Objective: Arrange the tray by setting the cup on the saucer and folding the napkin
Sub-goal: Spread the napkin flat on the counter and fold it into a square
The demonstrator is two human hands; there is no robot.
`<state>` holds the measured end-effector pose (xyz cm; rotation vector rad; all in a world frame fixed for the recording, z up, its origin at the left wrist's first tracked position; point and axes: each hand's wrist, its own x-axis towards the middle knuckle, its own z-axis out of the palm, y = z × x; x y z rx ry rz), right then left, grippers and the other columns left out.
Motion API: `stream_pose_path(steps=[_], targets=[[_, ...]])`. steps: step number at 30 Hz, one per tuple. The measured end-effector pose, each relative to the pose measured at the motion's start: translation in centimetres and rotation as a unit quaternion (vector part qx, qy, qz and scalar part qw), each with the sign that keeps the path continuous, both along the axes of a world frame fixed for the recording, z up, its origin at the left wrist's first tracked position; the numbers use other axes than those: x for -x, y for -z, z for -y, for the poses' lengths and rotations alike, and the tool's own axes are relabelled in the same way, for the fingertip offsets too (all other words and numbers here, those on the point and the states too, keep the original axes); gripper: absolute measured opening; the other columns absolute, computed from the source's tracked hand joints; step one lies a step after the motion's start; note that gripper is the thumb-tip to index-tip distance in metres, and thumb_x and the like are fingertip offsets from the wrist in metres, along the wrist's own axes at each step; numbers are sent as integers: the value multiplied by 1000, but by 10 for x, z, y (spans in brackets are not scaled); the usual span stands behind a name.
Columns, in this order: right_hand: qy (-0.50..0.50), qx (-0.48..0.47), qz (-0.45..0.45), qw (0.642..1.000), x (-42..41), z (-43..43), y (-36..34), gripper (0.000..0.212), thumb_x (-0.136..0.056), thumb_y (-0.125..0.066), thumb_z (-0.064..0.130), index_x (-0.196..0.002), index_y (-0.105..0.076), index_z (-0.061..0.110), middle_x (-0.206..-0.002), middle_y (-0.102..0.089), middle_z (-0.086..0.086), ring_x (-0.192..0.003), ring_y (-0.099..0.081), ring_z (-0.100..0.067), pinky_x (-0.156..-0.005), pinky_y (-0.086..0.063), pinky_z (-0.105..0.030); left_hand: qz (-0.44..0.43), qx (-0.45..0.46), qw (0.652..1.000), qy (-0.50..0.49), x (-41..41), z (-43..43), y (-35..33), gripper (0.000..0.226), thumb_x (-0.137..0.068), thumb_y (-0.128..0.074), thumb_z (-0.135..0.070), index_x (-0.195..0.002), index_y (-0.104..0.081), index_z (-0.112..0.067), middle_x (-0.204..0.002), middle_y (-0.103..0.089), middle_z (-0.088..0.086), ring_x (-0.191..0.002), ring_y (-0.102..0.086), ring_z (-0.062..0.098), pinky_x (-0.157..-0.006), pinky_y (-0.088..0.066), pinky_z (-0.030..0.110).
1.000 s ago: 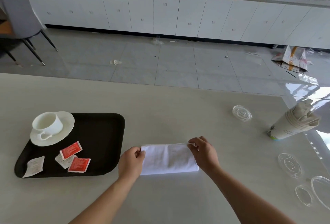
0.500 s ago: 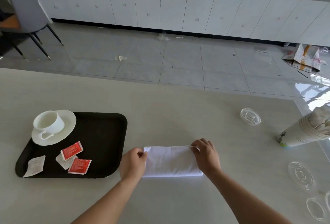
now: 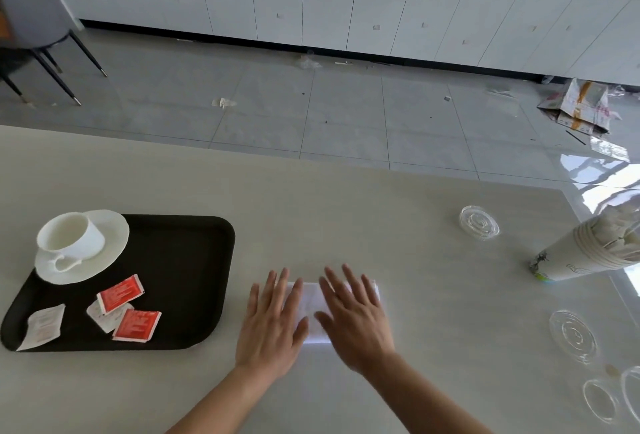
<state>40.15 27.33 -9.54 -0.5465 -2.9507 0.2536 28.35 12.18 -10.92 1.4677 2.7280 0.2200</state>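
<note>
A white folded napkin (image 3: 312,305) lies on the pale table, just right of the black tray (image 3: 194,260). My left hand (image 3: 273,322) and my right hand (image 3: 353,316) lie flat on the napkin with straight, spread fingers, covering most of it. The white cup (image 3: 69,238) stands on the white saucer (image 3: 110,243) in the tray's far left corner, handle pointing toward me.
Red and white sachets (image 3: 119,295) lie on the tray's near half. To the right are clear plastic lids (image 3: 479,222) and a tipped stack of paper cups (image 3: 588,253). The table's far edge runs ahead, with tiled floor and white cabinets beyond.
Both hands let go of the napkin's ends and now press flat on top of it. The napkin looks shorter, folded over.
</note>
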Motion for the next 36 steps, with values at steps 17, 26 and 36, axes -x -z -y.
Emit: stream_pose_path(steps=[17, 26, 36], targets=[[98, 23, 145, 984, -28, -29, 25, 84, -94, -7, 70, -157, -1, 16, -165, 10, 4, -150, 19, -18, -121, 6, -45, 31, 53, 998, -5, 3, 2, 17, 73, -93, -32, -56, -151, -23, -13, -160, -18, 13, -149, -12, 30, -116, -18, 55], [104, 33, 130, 986, -34, -23, 26, 81, -95, -14, 71, -158, -4, 20, -163, 14, 10, -151, 17, -18, -121, 10, -42, 37, 43, 998, -4, 4, 1, 19, 73, -93, -29, -57, -152, -23, -13, -160, -19, 12, -149, -12, 29, -116, -17, 55], [96, 54, 135, 985, -35, -26, 20, 81, -90, 0, 74, -156, 9, 27, -159, 29, 11, -149, 25, -20, -121, 12, -45, 63, 50, 991, -110, -7, 3, -18, 82, -88, -52, -53, -152, -20, -11, -157, -21, 22, -142, -25, 42, -108, -34, 53]])
